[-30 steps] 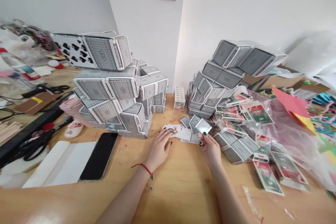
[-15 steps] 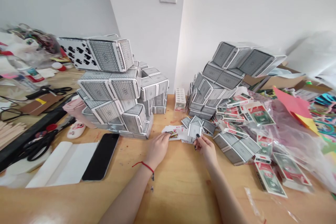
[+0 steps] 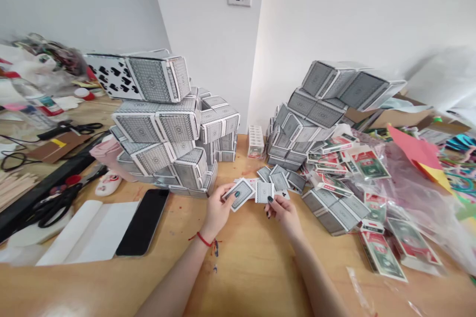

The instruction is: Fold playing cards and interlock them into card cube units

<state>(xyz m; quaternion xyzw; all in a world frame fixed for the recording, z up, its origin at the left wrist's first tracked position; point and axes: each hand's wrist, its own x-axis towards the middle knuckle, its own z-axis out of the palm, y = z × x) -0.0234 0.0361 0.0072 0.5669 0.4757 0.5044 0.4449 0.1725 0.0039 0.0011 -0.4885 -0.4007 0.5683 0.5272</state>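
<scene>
The left hand (image 3: 217, 210) pinches a grey-backed paper playing card (image 3: 241, 194) over the wooden worktop (image 3: 253, 267)'s middle, the right hand (image 3: 284, 214) curls beside a second grey card (image 3: 264, 191), its grip unclear, and a careless knock could topple the leaning grey card tower (image 3: 156, 126).

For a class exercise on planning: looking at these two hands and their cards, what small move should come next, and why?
Probably the left hand should turn its grey-backed playing card square to the card at the right hand and close the gap: it sits tilted, with a space between them.
</scene>
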